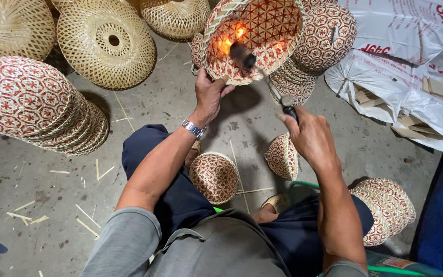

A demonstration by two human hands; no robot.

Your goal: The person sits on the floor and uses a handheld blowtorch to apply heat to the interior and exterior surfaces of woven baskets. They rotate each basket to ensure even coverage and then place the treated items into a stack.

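A leaning stack of red-patterned woven domed baskets (37,105) is lying at nine o'clock on the grey concrete floor (170,110), with plain pale bamboo baskets (106,41) sitting at eleven o'clock. A white plastic sack (401,56) is resting at two o'clock, holding flat wooden offcuts (439,90). Two small red-patterned woven bowls (215,177) are sitting near the centre, another short stack of patterned baskets (385,205) is lying at four o'clock, and thin bamboo splinters (85,218) are lying scattered at eight o'clock.

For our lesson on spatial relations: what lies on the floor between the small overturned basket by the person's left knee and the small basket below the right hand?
In the head view, only a thin bamboo strip on bare concrete floor lies between the overturned basket and the other small basket.
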